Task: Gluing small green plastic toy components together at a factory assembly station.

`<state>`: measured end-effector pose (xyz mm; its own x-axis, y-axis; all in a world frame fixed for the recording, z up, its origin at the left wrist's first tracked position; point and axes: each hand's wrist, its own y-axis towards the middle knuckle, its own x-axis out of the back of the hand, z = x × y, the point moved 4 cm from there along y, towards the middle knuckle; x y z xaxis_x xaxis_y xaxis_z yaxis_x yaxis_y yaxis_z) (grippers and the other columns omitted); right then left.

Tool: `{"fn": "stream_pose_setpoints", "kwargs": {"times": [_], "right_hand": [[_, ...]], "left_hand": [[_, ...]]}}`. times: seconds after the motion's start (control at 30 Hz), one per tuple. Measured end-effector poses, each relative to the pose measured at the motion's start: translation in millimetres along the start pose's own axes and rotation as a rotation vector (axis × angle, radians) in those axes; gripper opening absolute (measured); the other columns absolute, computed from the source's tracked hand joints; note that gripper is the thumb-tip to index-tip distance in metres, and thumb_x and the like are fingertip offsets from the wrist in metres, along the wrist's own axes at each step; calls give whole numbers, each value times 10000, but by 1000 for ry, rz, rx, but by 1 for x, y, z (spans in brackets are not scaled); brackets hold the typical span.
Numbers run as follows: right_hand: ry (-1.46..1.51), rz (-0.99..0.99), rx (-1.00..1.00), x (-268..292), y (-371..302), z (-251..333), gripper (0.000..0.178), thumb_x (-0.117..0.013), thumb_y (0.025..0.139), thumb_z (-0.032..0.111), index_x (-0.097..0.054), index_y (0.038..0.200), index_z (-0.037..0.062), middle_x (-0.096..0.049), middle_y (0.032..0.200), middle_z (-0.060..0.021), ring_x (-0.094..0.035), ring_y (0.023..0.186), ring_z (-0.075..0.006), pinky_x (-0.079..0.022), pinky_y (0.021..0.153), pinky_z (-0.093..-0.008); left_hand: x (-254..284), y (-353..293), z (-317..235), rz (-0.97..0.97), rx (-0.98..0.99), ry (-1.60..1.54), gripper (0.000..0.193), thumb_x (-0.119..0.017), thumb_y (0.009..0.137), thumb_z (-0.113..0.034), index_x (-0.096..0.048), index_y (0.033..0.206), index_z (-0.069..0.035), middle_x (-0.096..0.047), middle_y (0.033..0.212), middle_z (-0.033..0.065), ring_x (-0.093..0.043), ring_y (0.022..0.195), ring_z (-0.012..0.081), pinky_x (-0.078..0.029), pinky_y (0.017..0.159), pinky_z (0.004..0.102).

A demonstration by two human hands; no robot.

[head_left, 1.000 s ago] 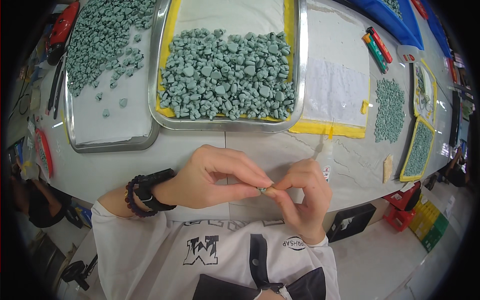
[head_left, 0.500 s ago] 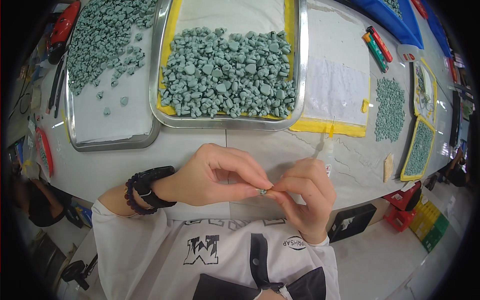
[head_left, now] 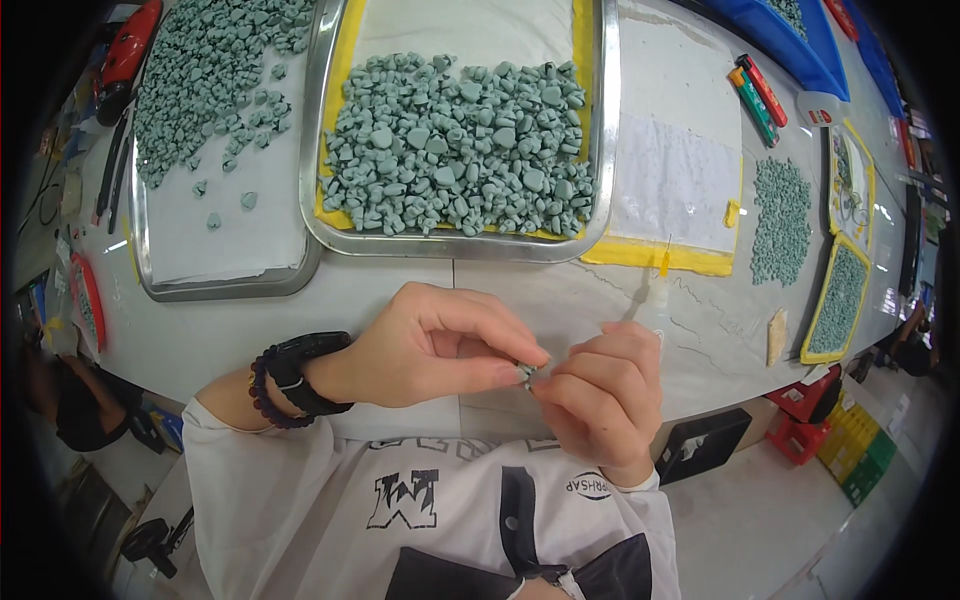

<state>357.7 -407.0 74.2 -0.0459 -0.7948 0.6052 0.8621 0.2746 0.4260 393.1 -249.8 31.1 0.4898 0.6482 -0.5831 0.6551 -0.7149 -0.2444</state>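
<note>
In front of my chest, my left hand (head_left: 440, 345) pinches a tiny grey-green piece (head_left: 526, 371) between thumb and fingertips. My right hand (head_left: 608, 390) is closed, its curled fingers meeting the left fingertips at the same spot. The right thumb is mostly hidden, and the piece is too small and covered to make out its exact shape. Beyond the hands stands a metal tray (head_left: 455, 245) with a yellow-edged liner, heaped with small grey-green pieces (head_left: 450, 150). A translucent bottle (head_left: 656, 297) with a yellow needle tip stands just past my right hand.
A second metal tray (head_left: 225, 285) at left carries more pieces. Right of centre lies a yellow-edged white sheet (head_left: 670, 185). Further right are red and green lighters (head_left: 757, 100), a pile of tiny pieces (head_left: 780, 220), a yellow-edged tray (head_left: 838, 300) and a blue bin (head_left: 790, 45).
My right fingers have curled in and shifted slightly, and the right thumb has gone behind them. The left hand keeps its pinch, its fingertips a little further from the right hand's.
</note>
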Motion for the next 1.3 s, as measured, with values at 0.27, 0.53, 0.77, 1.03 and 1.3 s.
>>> {"fn": "stream_pose_setpoints", "kwargs": {"times": [0.27, 0.53, 0.77, 1.03, 1.3], "right_hand": [[-14, 88, -88, -1, 6, -6, 285, -752, 555, 16, -597, 783, 84, -552, 770, -20, -500, 703, -222, -399, 722, -403], [-43, 71, -78, -2, 4, -8, 280, -783, 573, 80, -597, 781, 83, -535, 744, -21, -495, 707, -221, -390, 748, -408], [-53, 66, -74, 1, 4, -7, 282, -794, 569, 104, -599, 773, 85, -540, 734, -18, -507, 695, -216, -396, 763, -415], [-67, 55, -75, 3, 3, -3, 270, -793, 561, 101, -610, 759, 90, -545, 725, -13, -525, 695, -204, -406, 771, -421], [-56, 56, -70, 2, 3, -4, 265, -792, 563, 101, -619, 763, 91, -548, 726, -13, -533, 698, -203, -408, 763, -417]], "left_hand": [[-1, -1, -4, -23, -162, 332, 250, -594, 760, 146, -654, 978, 40, -619, 1013, 149, -621, 932, 205, -507, 798, 286], [-4, -2, -7, -19, -224, 485, 252, -596, 758, 139, -669, 968, 19, -631, 997, 144, -631, 911, 207, -508, 778, 281], [-2, -1, -6, 22, -161, 386, 255, -594, 762, 141, -665, 979, 26, -630, 1009, 155, -630, 918, 207, -504, 786, 282], [-2, -1, -4, 49, -107, 279, 257, -589, 764, 150, -659, 984, 38, -627, 1016, 170, -627, 926, 206, -501, 797, 285], [-1, -1, -2, 57, -86, 237, 249, -575, 772, 158, -649, 984, 50, -622, 1021, 182, -626, 923, 201, -511, 779, 278]]}}
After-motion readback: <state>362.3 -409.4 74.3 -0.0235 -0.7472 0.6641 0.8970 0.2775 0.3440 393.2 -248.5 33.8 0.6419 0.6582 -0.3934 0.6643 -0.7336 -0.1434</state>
